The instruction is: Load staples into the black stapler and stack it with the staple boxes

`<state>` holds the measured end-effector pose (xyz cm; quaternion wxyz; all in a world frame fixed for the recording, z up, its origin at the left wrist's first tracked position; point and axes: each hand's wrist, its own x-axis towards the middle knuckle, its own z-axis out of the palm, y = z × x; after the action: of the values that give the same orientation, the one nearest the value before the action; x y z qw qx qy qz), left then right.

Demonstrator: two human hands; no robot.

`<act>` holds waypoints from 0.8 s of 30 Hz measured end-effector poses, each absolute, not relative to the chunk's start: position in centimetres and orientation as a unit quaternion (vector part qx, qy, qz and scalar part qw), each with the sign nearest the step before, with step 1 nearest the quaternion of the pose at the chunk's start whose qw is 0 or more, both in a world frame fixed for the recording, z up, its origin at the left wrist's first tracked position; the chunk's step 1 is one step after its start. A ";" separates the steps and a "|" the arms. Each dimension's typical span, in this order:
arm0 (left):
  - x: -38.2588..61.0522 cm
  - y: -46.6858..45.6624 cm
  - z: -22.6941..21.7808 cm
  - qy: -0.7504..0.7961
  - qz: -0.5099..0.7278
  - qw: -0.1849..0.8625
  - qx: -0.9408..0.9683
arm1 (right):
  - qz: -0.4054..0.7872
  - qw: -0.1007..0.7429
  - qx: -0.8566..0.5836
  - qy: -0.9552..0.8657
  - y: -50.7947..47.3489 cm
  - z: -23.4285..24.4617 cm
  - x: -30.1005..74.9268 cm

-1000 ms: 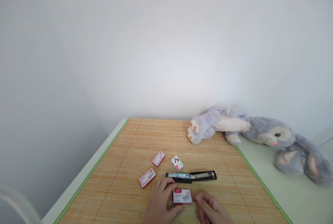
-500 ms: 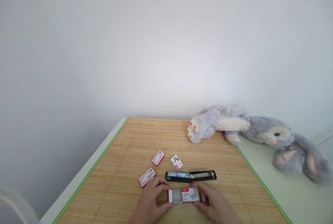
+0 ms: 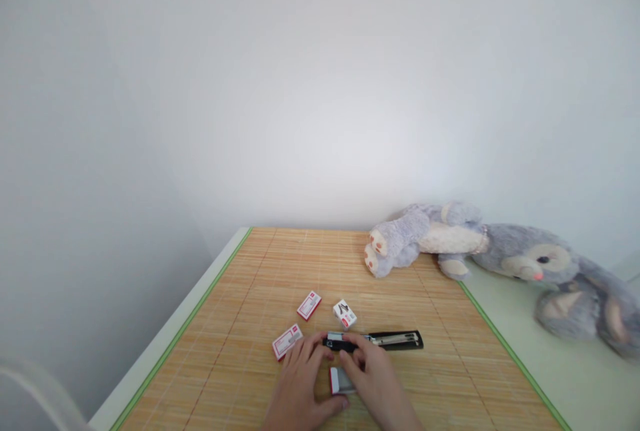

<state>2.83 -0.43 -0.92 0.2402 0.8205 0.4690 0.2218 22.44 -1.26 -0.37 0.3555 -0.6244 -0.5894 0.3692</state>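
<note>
My left hand (image 3: 300, 384) rests on the bamboo mat (image 3: 240, 337) with its fingers curled around the left end of a small red-and-white staple box (image 3: 339, 381). My right hand (image 3: 373, 377) lies over the box's right part, fingertips reaching the left end of a black stapler (image 3: 395, 339) that lies opened flat just behind the box. The right hand's fingers look bent, and whatever they pinch is hidden. Most of the box is covered by both hands.
Three more small staple boxes lie behind the hands: one (image 3: 287, 341) at the left, one (image 3: 309, 305) farther back, one (image 3: 345, 314) standing on edge. A grey plush rabbit (image 3: 500, 257) sprawls at the back right, off the mat. A white wall rises behind the table.
The box, slid open half a second ago with one hand at each end, is now mostly covered. My right hand moved left over it toward the stapler. The view shifted slightly.
</note>
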 end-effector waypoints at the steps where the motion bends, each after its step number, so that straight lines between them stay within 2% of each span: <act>1: 2.8 -0.4 -0.9 0.470 0.222 0.242 0.819 | 0.365 0.366 -0.631 -0.578 -1.0 -0.7 22.0; 9: 2.7 -0.4 -0.8 0.472 0.220 0.239 0.819 | 0.289 0.382 -0.654 -0.585 0.8 0.4 21.4; 19: 2.3 -0.6 -0.6 0.472 0.238 0.268 0.806 | 0.236 0.318 -0.629 -0.669 0.5 3.4 21.9; 24: 2.3 -0.4 -0.5 0.451 0.221 0.284 0.817 | 0.249 0.240 -0.582 -0.736 -0.8 4.8 24.1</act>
<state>2.26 -0.35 -0.52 0.2837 0.8169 0.4513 0.2205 24.13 -0.80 4.75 0.2398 -0.5817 -0.7363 0.2489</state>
